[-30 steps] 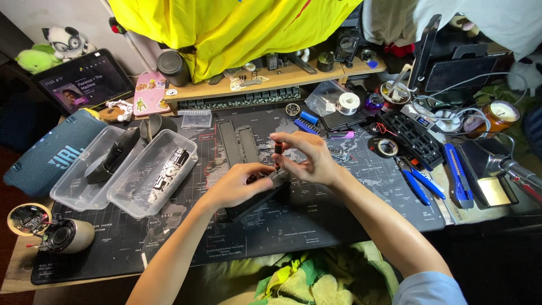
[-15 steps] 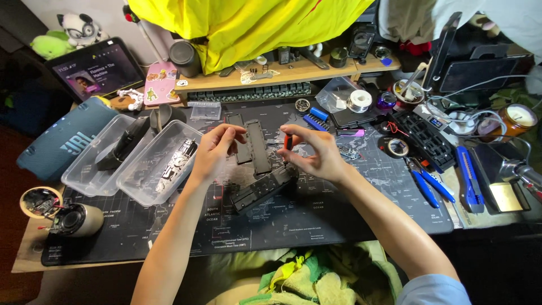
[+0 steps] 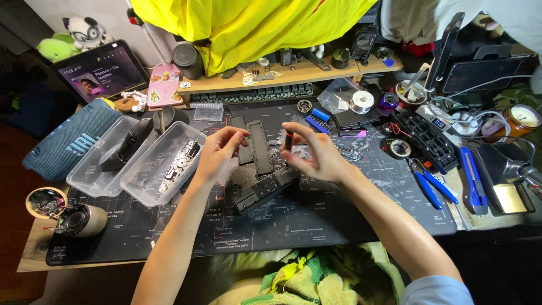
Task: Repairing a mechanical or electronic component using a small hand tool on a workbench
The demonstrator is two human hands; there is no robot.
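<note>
My right hand (image 3: 316,157) pinches a small dark cylindrical part (image 3: 288,140) upright between thumb and fingers, above the desk mat (image 3: 316,220). My left hand (image 3: 217,151) hovers just left of it with fingers spread and nothing visible in them. Its fingertips are close to the long black flat panels (image 3: 261,148) lying on the mat. A black elongated device body (image 3: 265,190) lies at an angle on the mat just below both hands, and neither hand touches it.
Two clear plastic trays (image 3: 148,186) with dark parts sit at the left, beside a blue speaker (image 3: 65,146) and a tablet (image 3: 101,70). Blue-handled pliers (image 3: 432,186), a tape roll (image 3: 401,148), a black parts box (image 3: 426,138) and a candle jar (image 3: 520,120) crowd the right.
My left hand has left the black device body and moved up and left toward the flat panels. My right hand has stayed above the body with the small part.
</note>
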